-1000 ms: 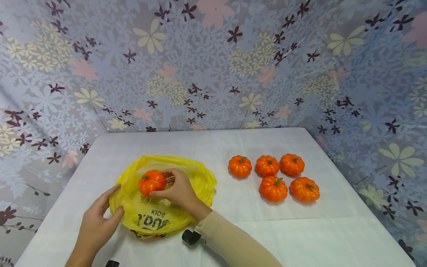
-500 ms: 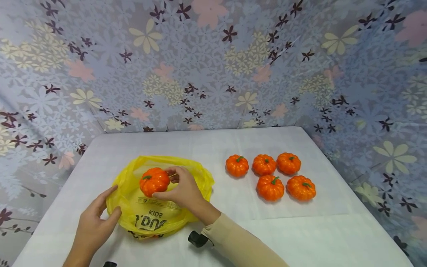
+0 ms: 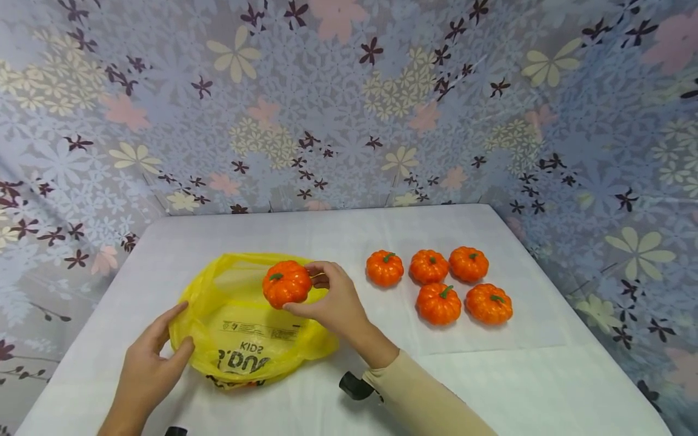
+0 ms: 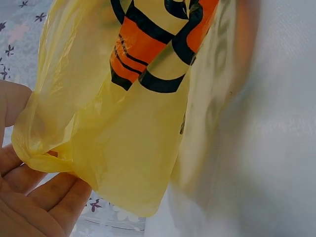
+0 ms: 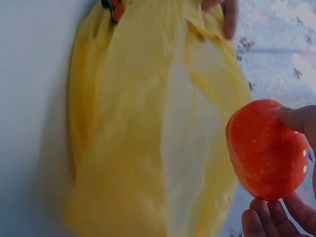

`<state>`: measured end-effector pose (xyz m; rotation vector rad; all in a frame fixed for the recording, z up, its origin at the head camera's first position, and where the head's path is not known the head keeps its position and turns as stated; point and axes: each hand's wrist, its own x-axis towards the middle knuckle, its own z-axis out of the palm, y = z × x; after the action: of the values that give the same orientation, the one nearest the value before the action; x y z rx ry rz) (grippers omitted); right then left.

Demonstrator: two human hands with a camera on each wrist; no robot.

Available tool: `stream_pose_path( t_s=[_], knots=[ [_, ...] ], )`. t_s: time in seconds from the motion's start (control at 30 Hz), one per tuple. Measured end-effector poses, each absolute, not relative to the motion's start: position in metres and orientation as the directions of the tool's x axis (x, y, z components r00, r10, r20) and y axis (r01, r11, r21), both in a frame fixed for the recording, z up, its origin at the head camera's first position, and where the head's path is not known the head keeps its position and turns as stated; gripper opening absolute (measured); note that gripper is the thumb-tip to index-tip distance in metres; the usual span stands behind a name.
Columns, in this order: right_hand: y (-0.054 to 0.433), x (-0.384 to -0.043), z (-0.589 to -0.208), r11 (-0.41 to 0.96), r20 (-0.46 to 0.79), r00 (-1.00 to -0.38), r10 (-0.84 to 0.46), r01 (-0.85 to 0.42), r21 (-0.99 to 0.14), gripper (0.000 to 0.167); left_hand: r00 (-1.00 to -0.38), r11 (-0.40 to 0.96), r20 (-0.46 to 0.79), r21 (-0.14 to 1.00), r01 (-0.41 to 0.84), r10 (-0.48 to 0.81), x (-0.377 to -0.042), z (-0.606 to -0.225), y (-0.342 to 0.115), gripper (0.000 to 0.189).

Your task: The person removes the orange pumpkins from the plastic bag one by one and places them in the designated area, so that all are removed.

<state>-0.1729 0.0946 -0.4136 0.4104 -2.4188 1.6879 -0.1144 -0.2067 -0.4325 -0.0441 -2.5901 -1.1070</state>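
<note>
A yellow plastic bag lies on the white table with its mouth spread wide and dark print inside. My left hand holds the bag's left edge, thumb and fingers on either side of it; the left wrist view shows the fingers against the thin plastic. Above the bag's right part, my right hand grips a small orange pumpkin with a green stem. Seen from the right wrist, the thumb is on one side of this pumpkin and the fingers on the other.
To the right of the bag sit several more orange pumpkins in a loose group. The white-covered table ends at a floral curtain at the back and sides. A black camera mount hangs by the right wrist.
My right hand has moved right and up with the pumpkin, from over the middle of the bag to its right part. The left hand stays at the bag's left edge.
</note>
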Motion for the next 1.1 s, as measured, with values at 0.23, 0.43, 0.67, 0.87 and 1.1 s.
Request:
stream_pose_path(
  t_s=[0.23, 0.43, 0.67, 0.87, 1.1],
  knots=[
    [0.135, -0.174, -0.414, 0.378, 0.312, -0.950, -0.021, -0.296, -0.877, 0.069, -0.946, 0.697, 0.306, 0.702, 0.147, -0.109, -0.114, -0.433, -0.209, 0.059],
    [0.165, -0.172, -0.415, 0.385, 0.299, -0.953, 0.036, -0.263, -0.885, 0.069, -0.958, 0.683, 0.261, 0.722, 0.111, -0.119, -0.114, -0.431, -0.208, 0.060],
    [0.196, -0.163, -0.420, 0.388, 0.285, -0.953, 0.104, -0.225, -0.894, 0.069, -0.961, 0.684, 0.257, 0.719, 0.119, -0.103, -0.115, -0.430, -0.210, 0.060],
    [0.216, -0.154, -0.430, 0.421, 0.232, -0.955, 0.184, -0.137, -0.897, 0.076, -0.955, 0.695, 0.274, 0.708, 0.123, -0.110, -0.115, -0.431, -0.212, 0.059],
    [0.226, -0.142, -0.441, 0.389, 0.168, -0.951, 0.261, -0.055, -0.920, 0.074, -0.958, 0.673, 0.259, 0.732, 0.110, -0.125, -0.116, -0.434, -0.210, 0.059]
  ],
)
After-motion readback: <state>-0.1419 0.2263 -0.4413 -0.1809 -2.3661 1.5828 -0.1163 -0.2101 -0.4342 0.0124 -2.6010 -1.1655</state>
